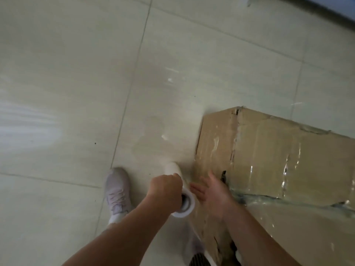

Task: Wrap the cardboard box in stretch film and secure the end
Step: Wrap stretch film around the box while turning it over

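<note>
Cardboard box (269,154) lay on the tiled floor (76,73) at the right, partly covered in stretch film (288,169). Left hand (165,191) gripped the film roll (184,200) with curled fingers, just left of the box. Right hand (213,192) was beside the roll, fingers straight and spread; contact with the box could not be determined

Under me: glossy pale beige floor tiles (67,54). Long thin grey grout line (134,68) runs top to bottom, my reference. Left of it, white streaky light glare (25,127) on the tile. Few small dark specks (95,143) either side. Far right of it, top corner: blue-grey strip (338,4), blurred, can't tell what.
</note>
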